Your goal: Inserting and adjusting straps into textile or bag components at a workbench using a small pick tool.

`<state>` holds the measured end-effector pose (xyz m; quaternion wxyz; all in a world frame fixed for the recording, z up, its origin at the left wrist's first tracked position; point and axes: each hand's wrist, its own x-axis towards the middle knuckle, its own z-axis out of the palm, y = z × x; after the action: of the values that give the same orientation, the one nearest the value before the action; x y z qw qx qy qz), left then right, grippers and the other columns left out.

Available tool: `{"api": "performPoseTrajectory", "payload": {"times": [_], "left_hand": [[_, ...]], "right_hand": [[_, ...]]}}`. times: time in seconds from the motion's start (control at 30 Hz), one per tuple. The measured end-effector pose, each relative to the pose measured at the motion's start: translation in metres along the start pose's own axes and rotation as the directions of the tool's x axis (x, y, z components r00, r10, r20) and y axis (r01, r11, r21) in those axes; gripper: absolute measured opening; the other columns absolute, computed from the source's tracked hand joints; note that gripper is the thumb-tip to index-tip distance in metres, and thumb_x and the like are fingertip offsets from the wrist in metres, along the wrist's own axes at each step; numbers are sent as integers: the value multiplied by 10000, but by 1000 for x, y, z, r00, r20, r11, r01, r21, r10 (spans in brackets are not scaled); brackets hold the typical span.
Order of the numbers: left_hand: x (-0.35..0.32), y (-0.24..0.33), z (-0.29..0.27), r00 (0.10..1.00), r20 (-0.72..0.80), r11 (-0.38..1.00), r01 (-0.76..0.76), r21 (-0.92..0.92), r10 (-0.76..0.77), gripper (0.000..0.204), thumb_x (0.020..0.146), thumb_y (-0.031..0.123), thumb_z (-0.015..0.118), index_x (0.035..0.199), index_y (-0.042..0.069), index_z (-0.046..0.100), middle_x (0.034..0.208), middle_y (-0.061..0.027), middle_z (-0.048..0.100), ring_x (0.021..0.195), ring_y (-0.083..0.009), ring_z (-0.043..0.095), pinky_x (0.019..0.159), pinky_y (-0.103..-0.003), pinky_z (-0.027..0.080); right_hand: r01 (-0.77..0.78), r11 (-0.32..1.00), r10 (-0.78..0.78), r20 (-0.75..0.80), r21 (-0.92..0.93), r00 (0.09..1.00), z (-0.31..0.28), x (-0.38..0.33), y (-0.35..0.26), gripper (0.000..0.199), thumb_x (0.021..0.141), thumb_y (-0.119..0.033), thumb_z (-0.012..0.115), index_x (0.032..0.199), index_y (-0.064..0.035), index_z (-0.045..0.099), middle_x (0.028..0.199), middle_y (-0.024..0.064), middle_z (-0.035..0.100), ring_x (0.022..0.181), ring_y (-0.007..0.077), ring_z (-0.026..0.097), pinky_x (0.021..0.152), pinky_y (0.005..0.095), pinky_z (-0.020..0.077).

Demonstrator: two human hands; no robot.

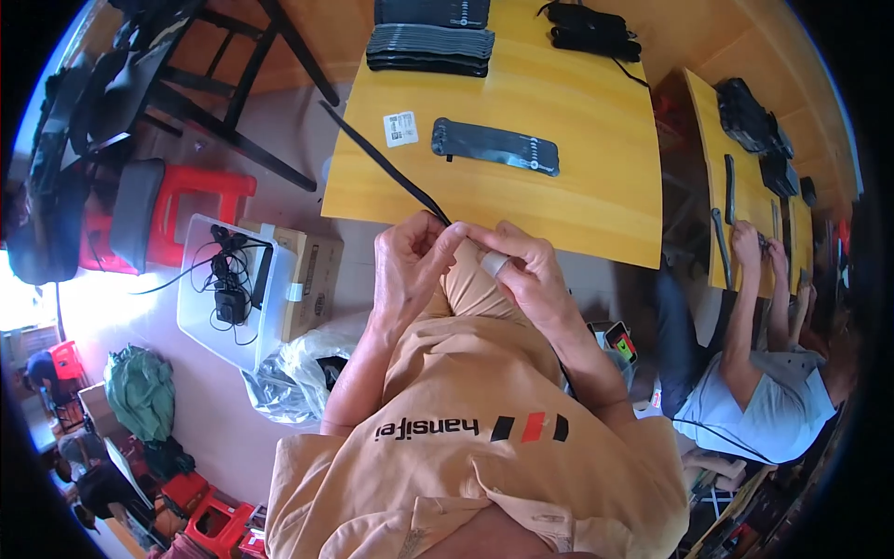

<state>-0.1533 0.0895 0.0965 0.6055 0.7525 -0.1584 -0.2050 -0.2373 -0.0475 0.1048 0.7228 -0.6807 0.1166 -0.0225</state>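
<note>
A long, thin black strip (386,163) slants up and left from my hands over the near left edge of the yellow table. My left hand (407,270) is closed on its lower end, thumb and fingers pinched together. Right against it, my right hand (533,284) is closed too, its fingertips at the same end of the strip; the end itself is hidden between the fingers. A pale wrap (494,264) sits round a finger of the right hand. Beyond them on the table lie a flat black pouch (498,149) with light print and a small white label sheet (400,129).
A stack of dark flat pouches (430,48) and a black bundle (593,35) stand at the table's far side. To my left are a clear bin (196,307) with black cables, a cardboard box (317,279) and a red stool (200,191). At right, another person (754,401) works at a neighbouring table.
</note>
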Motion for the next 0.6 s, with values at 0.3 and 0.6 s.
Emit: {"api": "performPoseTrajectory", "payload": {"times": [0.3,0.6], "left_hand": [[-1,0,1,999,17,981,-45,-190,49,301,891,184,515,663,-11,496,553,-35,512,466,-63,449,436,-211,375],[0,7,-1,972,-68,954,-235,-184,226,294,866,112,525,598,-1,482,504,-9,491,429,-43,406,398,-205,324]], "right_hand": [[31,997,-33,31,69,999,4,3,-7,375,799,92,467,1122,-59,584,731,-18,437,664,62,416,582,185,340],[-249,738,80,286,627,955,-1,2,-7,356,848,-12,458,1193,-62,526,619,-33,457,386,13,303,344,157,246]]}}
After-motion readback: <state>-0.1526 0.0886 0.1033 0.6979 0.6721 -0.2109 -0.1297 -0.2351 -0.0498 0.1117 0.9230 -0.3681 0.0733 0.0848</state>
